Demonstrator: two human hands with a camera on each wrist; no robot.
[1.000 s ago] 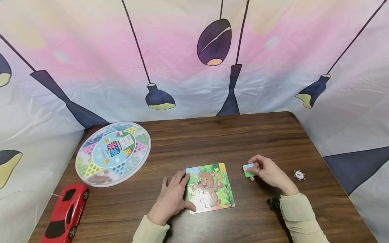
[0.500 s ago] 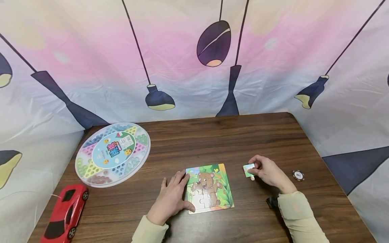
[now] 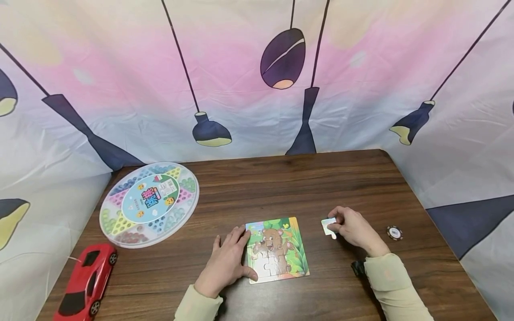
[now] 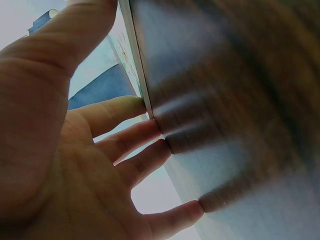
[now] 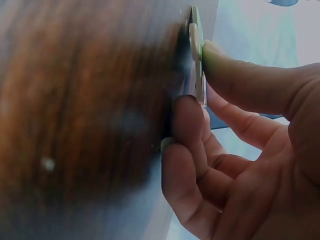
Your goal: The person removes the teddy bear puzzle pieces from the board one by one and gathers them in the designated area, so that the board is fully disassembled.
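A square jigsaw puzzle [image 3: 277, 249] with a brown bear picture lies in front of the person in the head view. My left hand [image 3: 226, 263] rests along its left side, fingers spread and the thumb over its lower left corner. In the left wrist view, several fingertips touch the table and the thumb reaches the edge of the puzzle board [image 4: 136, 55]. To the right of the puzzle, my right hand [image 3: 353, 229] pinches a small puzzle piece [image 3: 328, 224] between thumb and fingers. The right wrist view shows this piece [image 5: 197, 60] edge-on, close over the table.
A round Chinese checkers set [image 3: 188, 223] under a clear cover lies at the back left. A red toy car [image 3: 86, 281] stands at the front left. Right of the right hand is a poker chip [image 3: 395, 232] on the wooden table [image 3: 281, 187]. Printed fabric hangs behind.
The puzzle piece has tilted slightly in the right hand, and its face now shows whitish glare instead of green and blue. The left hand has stayed in place on the puzzle.
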